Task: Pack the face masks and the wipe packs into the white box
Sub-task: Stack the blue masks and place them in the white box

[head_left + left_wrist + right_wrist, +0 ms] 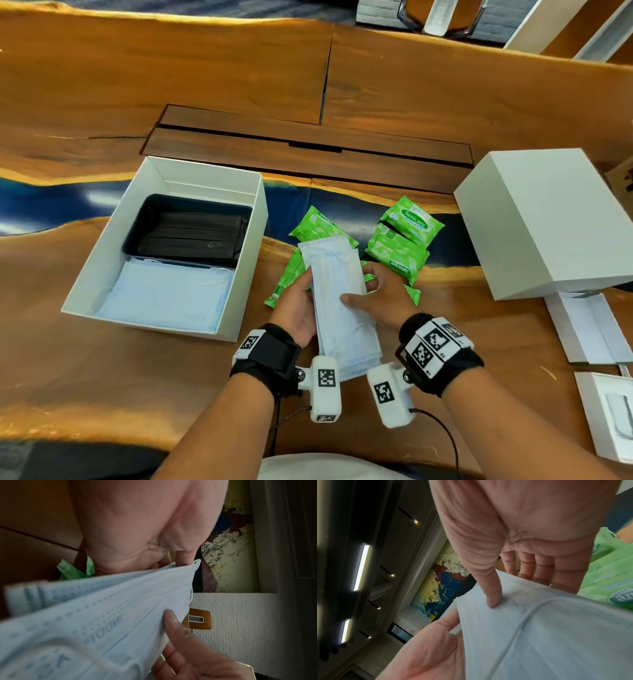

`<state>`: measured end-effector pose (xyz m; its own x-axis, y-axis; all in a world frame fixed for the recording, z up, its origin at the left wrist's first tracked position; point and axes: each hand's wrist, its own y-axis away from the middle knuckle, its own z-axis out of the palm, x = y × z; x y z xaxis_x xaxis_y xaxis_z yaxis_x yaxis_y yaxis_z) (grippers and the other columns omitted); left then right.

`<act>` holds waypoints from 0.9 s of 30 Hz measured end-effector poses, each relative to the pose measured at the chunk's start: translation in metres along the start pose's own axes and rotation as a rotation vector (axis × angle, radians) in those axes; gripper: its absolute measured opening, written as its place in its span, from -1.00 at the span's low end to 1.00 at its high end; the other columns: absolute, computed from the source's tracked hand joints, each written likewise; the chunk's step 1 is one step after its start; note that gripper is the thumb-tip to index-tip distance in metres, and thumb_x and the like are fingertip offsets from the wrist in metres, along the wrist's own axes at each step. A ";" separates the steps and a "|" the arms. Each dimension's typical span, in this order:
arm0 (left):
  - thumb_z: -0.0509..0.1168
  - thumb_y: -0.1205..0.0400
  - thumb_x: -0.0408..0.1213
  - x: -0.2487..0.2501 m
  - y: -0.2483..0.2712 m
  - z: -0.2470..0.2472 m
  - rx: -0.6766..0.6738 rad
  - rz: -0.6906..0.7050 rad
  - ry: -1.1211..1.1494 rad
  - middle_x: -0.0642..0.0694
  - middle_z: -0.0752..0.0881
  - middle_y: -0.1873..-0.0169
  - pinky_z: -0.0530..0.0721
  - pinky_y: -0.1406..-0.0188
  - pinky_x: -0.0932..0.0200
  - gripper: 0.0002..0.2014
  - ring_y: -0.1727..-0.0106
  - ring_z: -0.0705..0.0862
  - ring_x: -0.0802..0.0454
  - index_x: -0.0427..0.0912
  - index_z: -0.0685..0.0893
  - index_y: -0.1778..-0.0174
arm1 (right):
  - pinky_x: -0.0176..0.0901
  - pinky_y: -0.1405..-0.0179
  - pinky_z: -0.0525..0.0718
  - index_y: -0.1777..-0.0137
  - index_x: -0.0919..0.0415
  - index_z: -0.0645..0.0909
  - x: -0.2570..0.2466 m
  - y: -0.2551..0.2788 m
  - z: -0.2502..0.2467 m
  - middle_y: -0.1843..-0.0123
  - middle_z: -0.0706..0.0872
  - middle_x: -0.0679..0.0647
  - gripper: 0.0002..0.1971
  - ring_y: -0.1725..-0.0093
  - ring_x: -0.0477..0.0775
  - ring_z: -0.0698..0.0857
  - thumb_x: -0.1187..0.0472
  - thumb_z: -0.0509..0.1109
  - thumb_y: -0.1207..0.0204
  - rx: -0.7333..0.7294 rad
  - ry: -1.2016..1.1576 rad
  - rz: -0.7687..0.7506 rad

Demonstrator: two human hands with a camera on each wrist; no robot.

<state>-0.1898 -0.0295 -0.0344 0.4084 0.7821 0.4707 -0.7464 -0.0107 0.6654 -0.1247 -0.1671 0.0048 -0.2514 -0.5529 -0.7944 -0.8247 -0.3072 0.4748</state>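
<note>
The stack of light blue face masks (339, 301) is held between my two hands above the wooden table (102, 370), just in front of me and to the right of the white box (251, 260). My left hand (298, 308) cups its left edge, fingers curled beneath it; my right hand (380, 298) grips the other side, thumb pressed flat on top and fingers wrapped under. The white box stands open, with more blue masks (164, 294) lying in its near half and a dark tray of black masks (191, 233) in its far half. Green wipe packs (404, 240) lie scattered on the table just beyond my hands, some partly hidden under the stack. The white lid (548, 219) sits well off to the right, with other white packaging (589, 329) near it. The table is glossy orange-brown wood with a blue resin band (51, 202) across it and a darker inset panel (308, 150) in the middle. My wrist views catch a colourful abstract painting (440, 588) and strip lights (362, 566) in the room.
</note>
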 end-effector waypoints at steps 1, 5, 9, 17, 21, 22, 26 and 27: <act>0.18 -0.71 0.06 0.000 -0.001 -0.001 -0.002 -0.001 0.012 -0.27 0.73 -0.28 0.58 -0.39 -0.22 -0.51 -0.35 0.67 -0.26 -0.18 0.64 -0.42 | -0.38 0.41 0.52 -0.03 0.15 0.53 0.000 0.000 0.000 0.17 0.67 -0.01 -0.64 0.24 -0.09 0.64 0.37 0.61 -0.35 -0.001 -0.011 -0.003; 0.15 -0.74 0.06 0.001 -0.002 -0.001 0.001 0.032 0.043 -0.24 0.77 -0.21 0.68 -0.22 -0.16 -0.57 -0.21 0.75 -0.20 -0.14 0.71 -0.31 | -0.24 0.25 0.59 0.20 -0.01 0.58 0.003 -0.001 0.003 0.19 0.72 -0.05 -0.70 0.22 -0.04 0.69 0.38 0.59 -0.37 0.024 0.039 -0.074; 0.10 -0.76 -0.08 0.002 -0.004 0.001 0.013 0.051 0.047 -0.25 0.80 -0.12 0.72 -0.05 -0.09 -0.64 -0.03 0.79 -0.18 -0.17 0.73 -0.21 | -0.10 0.03 0.72 0.11 0.06 0.70 0.003 0.004 0.001 0.11 0.79 -0.01 -0.80 0.17 -0.07 0.75 0.39 0.52 -0.45 -0.095 0.003 -0.064; 0.16 -0.78 -0.19 0.005 -0.009 -0.008 0.157 0.106 0.037 -0.27 0.75 -0.23 0.67 -0.20 -0.05 -0.66 -0.23 0.73 -0.19 -0.26 0.61 -0.40 | -0.24 0.14 0.76 0.02 0.27 0.70 -0.005 0.000 -0.026 -0.03 0.79 0.20 -0.86 0.20 -0.02 0.75 0.48 0.45 -0.50 -0.019 -0.172 -0.028; 0.18 -0.77 -0.25 0.002 -0.008 -0.004 0.148 0.116 -0.062 -0.32 0.75 -0.21 0.65 -0.28 -0.17 -0.72 -0.14 0.75 -0.21 -0.28 0.65 -0.31 | 0.08 -0.05 0.78 0.03 0.25 0.71 -0.014 -0.011 -0.022 -0.05 0.81 0.22 -0.85 0.02 0.20 0.80 0.45 0.50 -0.46 0.034 -0.212 -0.007; 0.20 -0.76 -0.23 0.001 -0.007 -0.002 0.145 0.111 -0.072 -0.34 0.75 -0.21 0.69 -0.23 -0.17 -0.72 -0.11 0.76 -0.21 -0.27 0.67 -0.28 | 0.16 -0.08 0.77 0.04 0.25 0.73 -0.015 -0.014 -0.016 -0.04 0.82 0.23 -0.86 -0.01 0.23 0.80 0.43 0.51 -0.45 0.037 -0.179 -0.005; 0.25 -0.66 0.17 0.001 -0.005 0.001 0.024 -0.055 -0.068 -0.34 0.74 -0.23 0.68 -0.25 -0.28 -0.50 -0.21 0.74 -0.30 -0.11 0.70 -0.35 | 0.18 -0.08 0.77 0.08 0.27 0.76 -0.012 -0.018 0.005 0.00 0.83 0.27 -0.92 0.11 0.18 0.80 0.41 0.48 -0.48 0.024 -0.146 0.032; 0.26 -0.66 0.15 0.001 -0.006 -0.001 0.018 -0.059 -0.073 -0.34 0.74 -0.24 0.67 -0.27 -0.29 -0.50 -0.24 0.72 -0.31 -0.12 0.68 -0.37 | 0.16 -0.05 0.77 0.11 0.24 0.75 -0.012 -0.018 0.006 0.01 0.83 0.26 -0.91 0.14 0.15 0.78 0.42 0.46 -0.51 0.010 -0.181 0.058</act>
<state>-0.1859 -0.0277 -0.0383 0.4892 0.7340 0.4711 -0.7108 0.0225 0.7030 -0.1103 -0.1504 0.0035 -0.3849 -0.4204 -0.8217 -0.8113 -0.2704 0.5184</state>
